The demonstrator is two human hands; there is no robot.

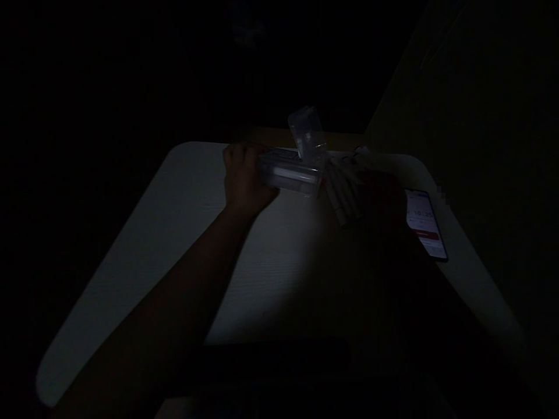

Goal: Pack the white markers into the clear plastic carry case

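Note:
Dim light falls on the scene. My left hand (247, 177) is wrapped round the left end of a clear plastic case (290, 173), which lies on its side near the table's far edge. Its clear flap (308, 132) stands up at the right end, and a pale stick-like thing shows inside. Several pale marker-like sticks (340, 189) lie bunched just right of the case. My right hand (384, 195) is at their right side, in deep shadow. Its fingers are too dark to make out, so whether it grips the sticks is unclear.
A phone (424, 224) with a lit screen lies right of my right hand, partly covered by the arm. The white table (271, 256) has rounded corners, and my right arm's shadow crosses it. Beyond the table nearly everything is black.

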